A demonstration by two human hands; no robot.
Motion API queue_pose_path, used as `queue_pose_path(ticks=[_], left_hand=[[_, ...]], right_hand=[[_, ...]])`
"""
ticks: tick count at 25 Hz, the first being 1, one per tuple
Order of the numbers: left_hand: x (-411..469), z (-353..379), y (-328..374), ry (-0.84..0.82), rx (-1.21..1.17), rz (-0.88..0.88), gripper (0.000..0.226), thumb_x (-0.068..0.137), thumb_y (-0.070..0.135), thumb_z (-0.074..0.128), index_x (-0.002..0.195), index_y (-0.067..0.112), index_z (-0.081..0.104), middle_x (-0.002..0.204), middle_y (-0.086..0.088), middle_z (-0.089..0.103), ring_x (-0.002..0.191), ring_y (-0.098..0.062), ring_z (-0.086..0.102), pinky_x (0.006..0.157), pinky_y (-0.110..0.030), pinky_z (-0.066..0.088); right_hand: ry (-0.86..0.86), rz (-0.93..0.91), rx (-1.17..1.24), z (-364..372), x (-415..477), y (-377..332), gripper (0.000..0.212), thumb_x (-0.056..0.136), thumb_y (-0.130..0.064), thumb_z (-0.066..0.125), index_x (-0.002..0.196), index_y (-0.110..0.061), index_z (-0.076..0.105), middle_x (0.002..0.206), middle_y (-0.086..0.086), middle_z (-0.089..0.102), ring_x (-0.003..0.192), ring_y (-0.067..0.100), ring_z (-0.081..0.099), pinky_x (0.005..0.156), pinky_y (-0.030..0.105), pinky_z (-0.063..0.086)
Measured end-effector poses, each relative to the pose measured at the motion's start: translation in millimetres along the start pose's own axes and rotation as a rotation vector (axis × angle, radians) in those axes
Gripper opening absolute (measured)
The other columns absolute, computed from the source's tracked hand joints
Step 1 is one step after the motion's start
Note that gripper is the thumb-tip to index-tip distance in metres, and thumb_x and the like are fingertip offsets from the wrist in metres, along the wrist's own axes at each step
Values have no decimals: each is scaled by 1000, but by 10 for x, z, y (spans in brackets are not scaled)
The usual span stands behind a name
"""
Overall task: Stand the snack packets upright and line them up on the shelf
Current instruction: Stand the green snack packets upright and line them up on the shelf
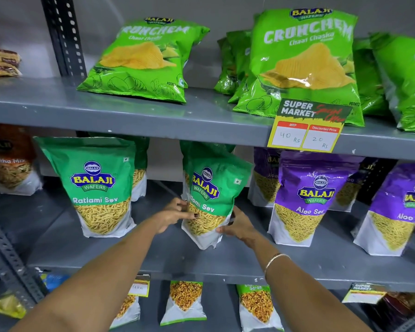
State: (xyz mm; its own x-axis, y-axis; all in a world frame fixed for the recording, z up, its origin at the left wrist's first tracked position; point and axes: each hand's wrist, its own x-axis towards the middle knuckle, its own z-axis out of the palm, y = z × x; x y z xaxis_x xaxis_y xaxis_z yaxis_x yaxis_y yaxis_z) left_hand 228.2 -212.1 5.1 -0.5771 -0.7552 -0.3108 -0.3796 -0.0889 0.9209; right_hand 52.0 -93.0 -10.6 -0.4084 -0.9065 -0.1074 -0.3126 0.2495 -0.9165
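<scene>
A green Ratlami Sev packet (213, 188) stands tilted to the right on the middle grey shelf (177, 257). My left hand (175, 213) grips its lower left edge and my right hand (237, 226) holds its lower right corner. Another green Ratlami Sev packet (98, 185) stands upright to the left. More green packets stand behind both. Purple Aloo Sev packets (307, 197) stand upright to the right.
Green Crunchem chip bags (144, 58) lean back on the upper shelf, with a yellow price tag (307, 130) clipped to its edge. An orange mix packet (12, 164) stands far left. Smaller packets (185, 300) stand on the shelf below. A perforated metal upright (65, 37) rises at left.
</scene>
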Motion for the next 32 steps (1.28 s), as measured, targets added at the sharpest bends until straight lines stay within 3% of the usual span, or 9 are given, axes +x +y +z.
queue_pose_path(ticks=[4,9,13,17,21,23,26,28,32], left_hand=[[20,68,-69,81,-19,8,87,78,1,68,147,7,15,135,-20,54,129,-28,46,110,-39,31],[-5,103,-145,175,67,25,52,72,5,75,114,10,44,132,-16,51,117,-26,49,96,-33,42],[-19,173,-193,207,-13,34,51,74,0,72,105,8,33,118,-13,52,122,-29,50,93,-30,42],[-88,271,-170,267,1,41,48,77,2,71,103,8,31,100,-3,51,104,-19,49,86,-27,41],[-109,284,-154,266,59,5,52,77,8,72,105,10,29,112,-7,49,109,-23,50,91,-33,43],[-150,260,-171,279,62,-5,57,77,11,73,115,9,31,118,-7,45,121,-27,47,95,-35,41],[-315,48,-306,316,144,-48,48,80,23,70,116,10,42,102,0,44,106,-23,49,79,-32,42],[-468,-254,-436,342,149,-110,27,84,35,62,94,12,50,86,-1,49,84,-21,51,63,-28,38],[-747,-1096,-767,316,60,-238,38,92,42,44,68,14,53,78,-4,56,70,-20,56,66,-28,40]], right_hand=[[108,9,-17,-56,67,36,67,65,7,76,124,1,45,117,15,62,98,20,54,96,43,49],[-48,19,176,-37,36,15,67,65,10,76,124,-2,46,114,8,61,102,19,58,81,22,53],[-27,-6,209,53,108,54,76,61,9,79,128,0,44,125,15,60,118,30,56,101,42,47],[-39,-6,208,16,143,80,76,62,7,79,129,0,44,130,18,58,121,33,54,105,48,44],[-108,-28,150,-17,164,50,75,62,0,81,128,-3,44,130,17,59,121,32,55,105,49,44],[-155,50,78,-35,172,24,65,64,-7,82,120,-3,50,118,15,65,109,24,65,96,41,53],[-334,360,-214,-118,58,-75,15,79,-16,70,69,-7,63,47,7,64,32,9,58,53,21,56],[-468,576,-380,-44,59,-169,35,82,-24,66,57,-1,59,39,14,58,29,22,56,66,35,62],[-750,655,-575,634,83,-688,40,90,-46,49,72,-10,54,48,2,70,46,13,69,47,23,57]])
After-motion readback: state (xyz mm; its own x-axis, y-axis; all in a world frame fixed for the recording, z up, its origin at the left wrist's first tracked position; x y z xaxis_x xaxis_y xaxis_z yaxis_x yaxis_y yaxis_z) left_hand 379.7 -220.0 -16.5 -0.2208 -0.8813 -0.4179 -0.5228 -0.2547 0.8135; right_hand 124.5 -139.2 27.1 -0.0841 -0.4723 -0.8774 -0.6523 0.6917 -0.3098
